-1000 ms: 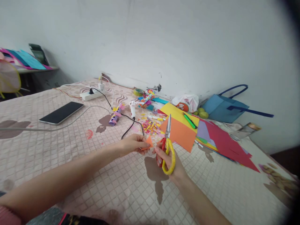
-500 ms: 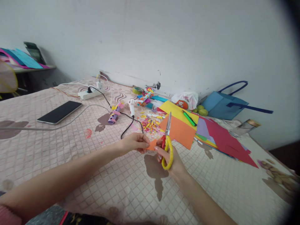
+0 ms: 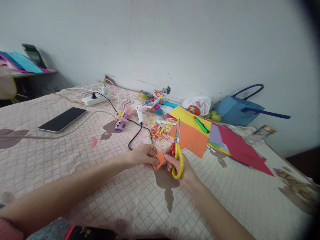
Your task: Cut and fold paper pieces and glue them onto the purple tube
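Observation:
Between my two hands is a small piece of orange paper (image 3: 160, 159). My left hand (image 3: 145, 156) pinches its left side with thumb and fingertips. Fingertips of my right hand (image 3: 183, 168) hold the paper's right edge, while the same hand also grips a pair of scissors (image 3: 178, 150) with one yellow and one red handle. The metal blades point up and away from me, and they look closed. Beyond the hands lie a larger orange sheet (image 3: 191, 138) and a scatter of small paper scraps (image 3: 160, 131).
A white glue gun (image 3: 139, 115) with a black cord stands behind the scraps, beside a decorated purple paper roll (image 3: 120, 122). Leftward are a phone (image 3: 62, 119) and a power strip (image 3: 93, 100). Red paper sheets (image 3: 240, 148), a green cutter (image 3: 200, 124) and a blue bag (image 3: 238, 110) lie right.
The small orange paper has been turned more upright between my fingers. My left hand has shifted slightly down. The scissors stay in my right hand.

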The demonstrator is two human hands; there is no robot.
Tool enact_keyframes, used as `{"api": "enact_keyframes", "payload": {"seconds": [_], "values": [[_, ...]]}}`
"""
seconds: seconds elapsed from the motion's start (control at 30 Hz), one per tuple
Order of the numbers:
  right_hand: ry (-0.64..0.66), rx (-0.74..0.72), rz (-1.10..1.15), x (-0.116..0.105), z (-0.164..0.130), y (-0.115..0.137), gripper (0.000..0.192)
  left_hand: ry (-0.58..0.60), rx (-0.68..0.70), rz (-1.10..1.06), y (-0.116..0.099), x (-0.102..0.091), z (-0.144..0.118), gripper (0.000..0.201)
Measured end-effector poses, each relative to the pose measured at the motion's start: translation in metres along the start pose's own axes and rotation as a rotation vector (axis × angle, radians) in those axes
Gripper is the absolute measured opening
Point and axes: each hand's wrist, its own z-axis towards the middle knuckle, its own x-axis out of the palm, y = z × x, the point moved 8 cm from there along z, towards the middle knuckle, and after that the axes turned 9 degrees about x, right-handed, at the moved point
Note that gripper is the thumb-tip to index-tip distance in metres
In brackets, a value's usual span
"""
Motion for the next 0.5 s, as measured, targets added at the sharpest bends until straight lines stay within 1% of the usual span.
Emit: {"api": "enact_keyframes", "payload": {"seconds": [0.07, 0.13, 0.2, 0.3, 0.37, 0.5], "values": [[-0.012, -0.003, -0.014, -0.001, 0.001, -0.001, 0.030, 0.013, -0.031, 0.030, 0.001, 0.002, -0.001, 0.030], [-0.014, -0.005, -0.032, 0.000, 0.001, -0.001, 0.030, -0.027, -0.038, 0.026, -0.001, 0.000, -0.002, 0.027], [0.003, 0.001, -0.046, 0.004, 0.000, -0.001, 0.031, -0.090, -0.009, 0.003, -0.003, -0.004, -0.002, 0.024], [0.043, 0.008, -0.068, 0.011, -0.002, -0.002, 0.033, -0.138, 0.065, -0.031, -0.006, -0.005, -0.001, 0.020], [0.059, 0.003, -0.092, 0.014, -0.004, -0.003, 0.034, -0.147, 0.090, -0.040, -0.006, -0.005, -0.001, 0.018], [0.043, -0.011, -0.146, 0.014, -0.005, -0.003, 0.032, -0.122, 0.077, -0.007, -0.008, -0.001, -0.001, 0.021]]}}
